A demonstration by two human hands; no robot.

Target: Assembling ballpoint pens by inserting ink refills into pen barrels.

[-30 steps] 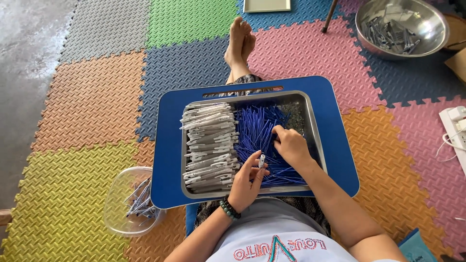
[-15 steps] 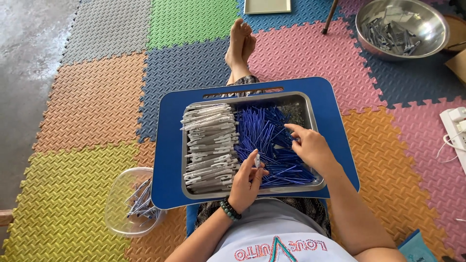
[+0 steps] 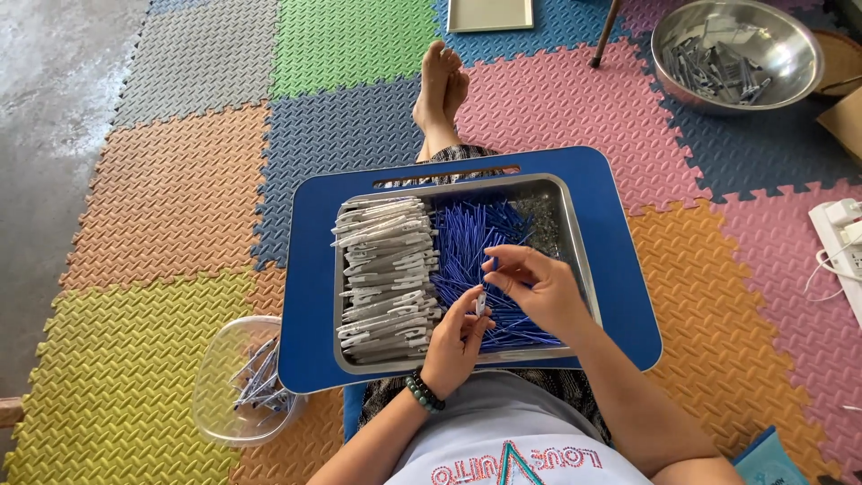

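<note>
A metal tray [image 3: 582, 251] sits on a blue lap board [image 3: 310, 296] over my legs. Its left half holds a stack of grey plastic pieces [image 3: 386, 269]; thin blue sticks [image 3: 480, 238] fill the middle. My left hand [image 3: 456, 339] pinches a small grey piece upright above the tray's near side. My right hand [image 3: 537, 289] holds a thin blue stick by its upper part, with the stick's lower end meeting the grey piece between the two hands.
A clear plastic bowl [image 3: 235, 382] with a few finished blue-and-grey pieces lies on the mat at lower left. A steel bowl [image 3: 736, 54] of grey parts stands at the far right. A white power strip [image 3: 840, 238] lies at the right edge. My bare feet [image 3: 440, 85] stretch ahead.
My right hand lifted from the blue pile with a stick and came back to meet the grey piece in my left hand, which barely moved.
</note>
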